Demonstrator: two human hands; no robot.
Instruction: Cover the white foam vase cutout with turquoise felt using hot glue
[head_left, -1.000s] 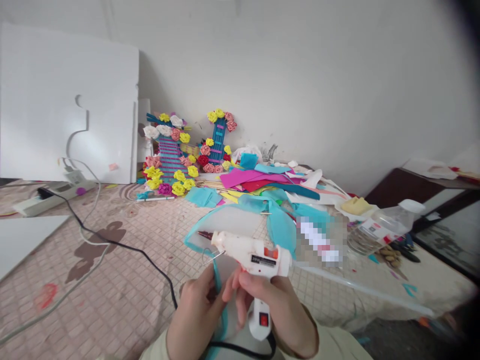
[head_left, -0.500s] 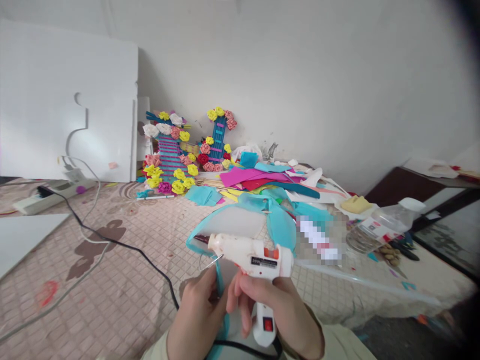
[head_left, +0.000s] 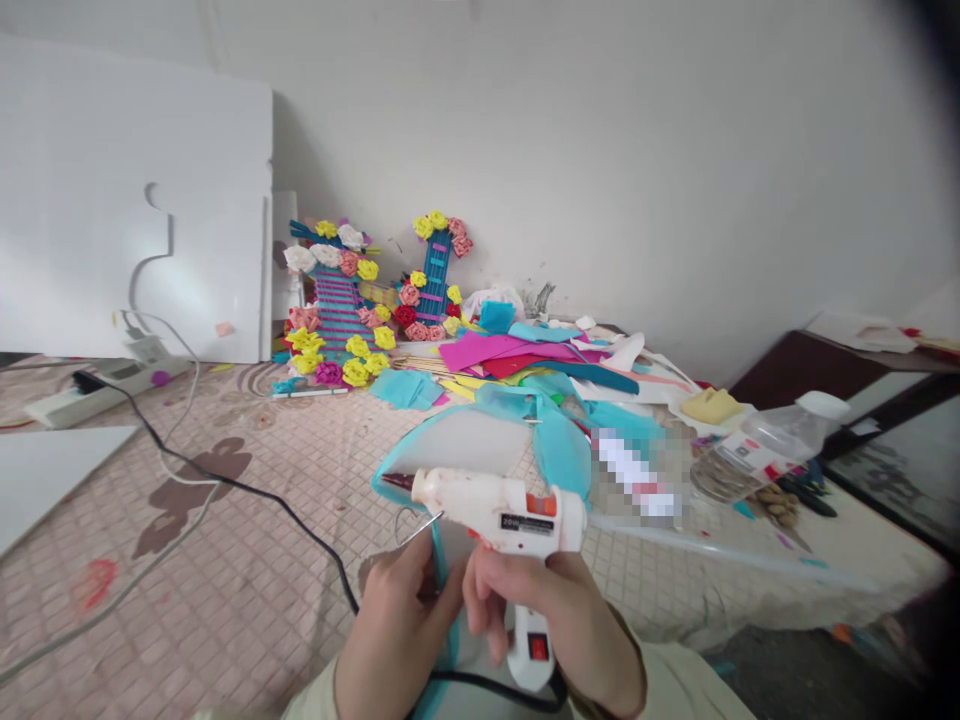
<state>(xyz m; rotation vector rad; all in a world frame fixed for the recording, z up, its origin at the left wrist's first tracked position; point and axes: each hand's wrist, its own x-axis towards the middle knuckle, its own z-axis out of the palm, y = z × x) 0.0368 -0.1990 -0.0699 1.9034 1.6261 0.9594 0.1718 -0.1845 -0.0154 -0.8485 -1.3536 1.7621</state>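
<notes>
My right hand [head_left: 559,605] is closed round a white hot glue gun [head_left: 472,500], whose dark nozzle points left. A red switch shows on its handle. My left hand [head_left: 394,625] pinches the turquoise edge [head_left: 441,560] of a pale sheet, with fingers close to my right hand's fingertips. A thin metal wire [head_left: 421,528] sticks out above the left fingers, below the gun's barrel. Behind the gun lies another pale piece with a turquoise border [head_left: 405,450], partly hidden by the gun. A wide turquoise strip [head_left: 559,455] is beside it.
Two frames with paper flowers [head_left: 341,300] lean at the wall. Coloured paper scraps [head_left: 517,350] are piled behind the gun. A clear plastic bottle [head_left: 765,450] lies tilted at right. A black cord [head_left: 292,505] crosses the table from the power strip [head_left: 97,390].
The glue gun has shifted very slightly left, its nozzle still pointing left. Both hands keep their grips; the view has moved a little.
</notes>
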